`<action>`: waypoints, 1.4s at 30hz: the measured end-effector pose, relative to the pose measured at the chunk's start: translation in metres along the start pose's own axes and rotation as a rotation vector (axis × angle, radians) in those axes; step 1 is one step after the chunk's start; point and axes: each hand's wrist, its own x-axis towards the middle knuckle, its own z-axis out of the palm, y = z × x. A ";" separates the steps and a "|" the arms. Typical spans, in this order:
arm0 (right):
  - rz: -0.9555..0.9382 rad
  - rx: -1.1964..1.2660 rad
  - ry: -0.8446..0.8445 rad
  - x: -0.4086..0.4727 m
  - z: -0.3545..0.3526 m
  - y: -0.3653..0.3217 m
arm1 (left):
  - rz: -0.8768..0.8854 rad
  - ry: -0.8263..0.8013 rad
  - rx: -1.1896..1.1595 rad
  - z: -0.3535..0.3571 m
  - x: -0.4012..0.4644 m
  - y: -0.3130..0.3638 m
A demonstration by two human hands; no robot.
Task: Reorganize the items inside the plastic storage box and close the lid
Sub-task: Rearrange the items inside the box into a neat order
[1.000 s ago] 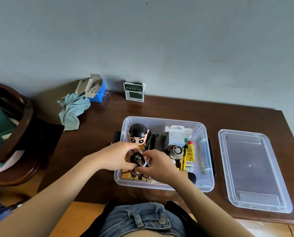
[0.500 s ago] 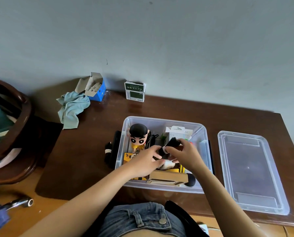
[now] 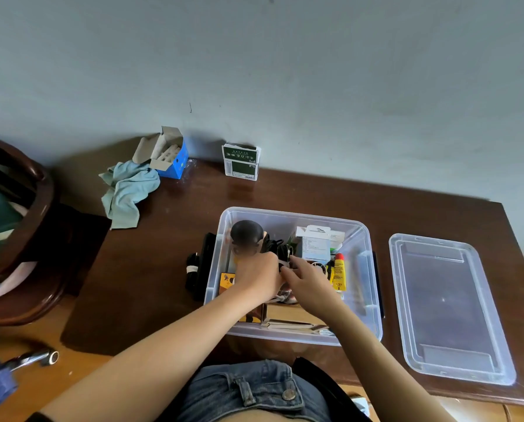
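Both hands are inside the open storage box (image 3: pixel 367 287): left hand (image 3: pixel 259 277) and right hand (image 3: pixel 307 278) pinch a black cable bundle (image 3: pixel 280 249) between them, figurine (image 3: pixel 247 236) just beyond, yellow tube (image 3: pixel 339 271) rightward. Lid (image 3: pixel 446 303) lies well right.

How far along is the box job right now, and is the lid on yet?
Mid-sort. Several items already sit in the storage box: a figurine, a white carton, a yellow tube. Both hands, left hand and right hand, are tucking a black cable bundle inside. The lid lies beside the box, not yet on.
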 end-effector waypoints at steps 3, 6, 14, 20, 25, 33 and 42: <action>0.041 0.097 -0.046 0.006 0.005 0.000 | -0.019 -0.003 0.099 -0.003 0.008 0.004; 0.098 0.217 -0.047 0.018 0.009 -0.003 | -0.001 -0.030 0.090 -0.005 0.013 0.006; 0.292 0.430 -0.090 0.046 0.026 0.004 | 0.018 -0.172 0.115 -0.002 0.025 0.003; 0.255 0.473 0.010 0.046 0.031 0.008 | 0.088 -0.248 0.120 -0.004 0.028 0.001; 0.285 0.372 0.015 0.053 0.028 0.000 | 0.093 -0.190 -0.091 -0.009 0.023 -0.003; 0.368 0.317 0.015 0.058 0.034 -0.003 | 0.158 0.617 -0.546 -0.024 -0.023 -0.067; 0.278 0.310 -0.034 0.055 0.035 -0.011 | -0.650 0.198 -0.439 0.015 -0.021 -0.151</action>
